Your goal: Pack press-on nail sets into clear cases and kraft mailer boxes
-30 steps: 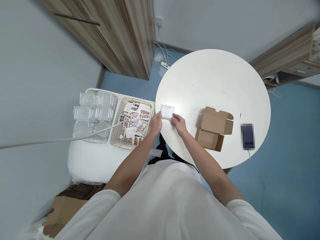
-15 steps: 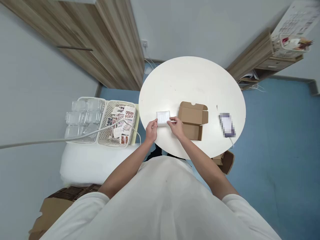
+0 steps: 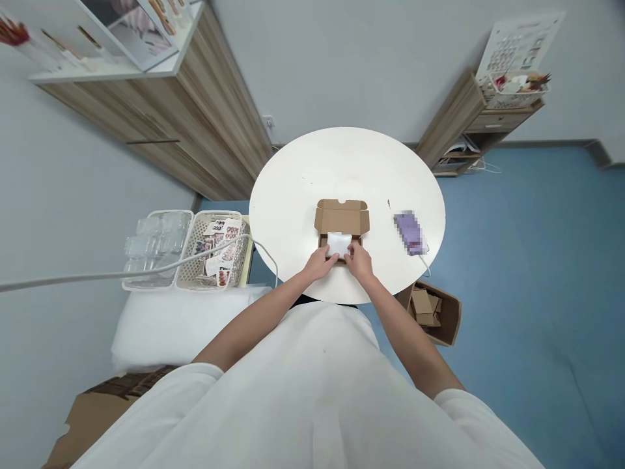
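A small white wrapped packet (image 3: 338, 244) is held between my two hands, over the tray of an open brown cardboard box (image 3: 342, 218). My left hand (image 3: 318, 262) grips the packet's left and near edge. On the right edge, my right hand (image 3: 359, 260) has its thumb and fingers closed. The box's lid stands folded back on the far side, its flaps spread. Packet and hands hide most of the box's inside, so how deep the packet sits I cannot tell.
The box rests on a round white table (image 3: 293, 189). To its right lies a blurred purple phone (image 3: 411, 232) with a cable. Left of the table stand a basket of patterned cards (image 3: 215, 251) and a basket of clear containers (image 3: 156, 244). A carton (image 3: 452, 319) of cardboard sits below right.
Both hands have carried the white packet from the bare tabletop left of the box to over the box's tray. The box now lies squarely before me, and the view has shifted.
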### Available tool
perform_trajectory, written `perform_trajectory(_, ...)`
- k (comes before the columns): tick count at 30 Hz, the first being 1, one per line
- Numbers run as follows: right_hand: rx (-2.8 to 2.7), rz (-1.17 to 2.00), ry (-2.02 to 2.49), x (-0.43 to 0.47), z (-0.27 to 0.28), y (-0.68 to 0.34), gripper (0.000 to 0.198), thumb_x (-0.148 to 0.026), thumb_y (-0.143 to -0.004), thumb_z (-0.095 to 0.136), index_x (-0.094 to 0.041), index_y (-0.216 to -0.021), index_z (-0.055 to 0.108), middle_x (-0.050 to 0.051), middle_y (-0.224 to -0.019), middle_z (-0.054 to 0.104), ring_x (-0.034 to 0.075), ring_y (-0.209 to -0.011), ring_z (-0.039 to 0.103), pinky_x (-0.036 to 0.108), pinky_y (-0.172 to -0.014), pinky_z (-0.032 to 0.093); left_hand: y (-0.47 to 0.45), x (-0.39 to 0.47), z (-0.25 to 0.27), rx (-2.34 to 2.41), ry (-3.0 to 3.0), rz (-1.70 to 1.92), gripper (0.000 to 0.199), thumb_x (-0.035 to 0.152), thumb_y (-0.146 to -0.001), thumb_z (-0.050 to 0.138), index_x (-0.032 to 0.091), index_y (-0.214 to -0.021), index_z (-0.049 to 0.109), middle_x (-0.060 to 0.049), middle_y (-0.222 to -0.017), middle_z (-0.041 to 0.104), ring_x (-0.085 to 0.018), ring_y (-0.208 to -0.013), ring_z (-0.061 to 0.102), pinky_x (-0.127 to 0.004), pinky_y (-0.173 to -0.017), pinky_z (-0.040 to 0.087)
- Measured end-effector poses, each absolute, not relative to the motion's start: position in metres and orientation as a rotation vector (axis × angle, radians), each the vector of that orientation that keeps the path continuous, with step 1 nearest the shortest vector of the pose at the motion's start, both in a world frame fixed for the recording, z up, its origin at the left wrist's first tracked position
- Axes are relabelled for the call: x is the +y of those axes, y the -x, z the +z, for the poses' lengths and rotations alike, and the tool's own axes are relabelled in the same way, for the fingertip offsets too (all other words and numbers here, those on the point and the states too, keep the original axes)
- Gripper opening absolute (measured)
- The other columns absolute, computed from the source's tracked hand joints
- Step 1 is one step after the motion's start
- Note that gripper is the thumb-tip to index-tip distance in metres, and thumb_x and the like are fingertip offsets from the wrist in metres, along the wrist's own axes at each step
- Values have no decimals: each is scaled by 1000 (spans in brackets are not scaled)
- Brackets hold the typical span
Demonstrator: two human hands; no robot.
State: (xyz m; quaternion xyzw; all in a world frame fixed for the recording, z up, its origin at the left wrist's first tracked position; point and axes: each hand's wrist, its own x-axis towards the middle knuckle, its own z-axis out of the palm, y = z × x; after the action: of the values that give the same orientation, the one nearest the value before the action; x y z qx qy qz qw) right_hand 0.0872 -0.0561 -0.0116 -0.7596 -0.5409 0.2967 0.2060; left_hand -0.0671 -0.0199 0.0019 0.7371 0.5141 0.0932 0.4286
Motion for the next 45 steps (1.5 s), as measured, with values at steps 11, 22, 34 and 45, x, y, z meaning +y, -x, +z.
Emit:
perform_trajectory(11,-1806,927,2280,-53,-18,-79,25,-10,-76,49,-15,-99,53,11,-95,58,21,-85,57,28,-69,39,51,-23,-5,1419,-1988,-213,54,50,-75,49,10,-110,47,-20,-120,46,-32,-114,44,-36,-86,38)
perform_trajectory(22,-1214,942,1939,-51,-5,-141,29,-34,-75,55,-19,-100,59,6,-101,59,13,-75,56,29,-76,45,82,9,7,1567,-1859,184,50,50,-80,43,15,-115,48,-15,-113,52,-25,-102,52,-33,-86,38)
perform_trajectory(34,-594,1516,1733,14,-19,-171,73,-77,-73,13,-20,-76,59,0,-61,47,11,-49,37,24,-48,35,83,80,5,1499,-1174,325,69,67,-81,20,13,-105,57,-13,-108,59,-20,-90,58,-28,-68,45)
perform_trajectory(45,-964,1389,1710,14,1,-158,82,-70,-76,-4,-26,-109,57,1,-84,56,13,-69,51,25,-64,39,82,63,10,1312,-1249,374,77,64,-82,0,22,-129,44,-8,-111,57,-19,-101,55,-30,-77,44)
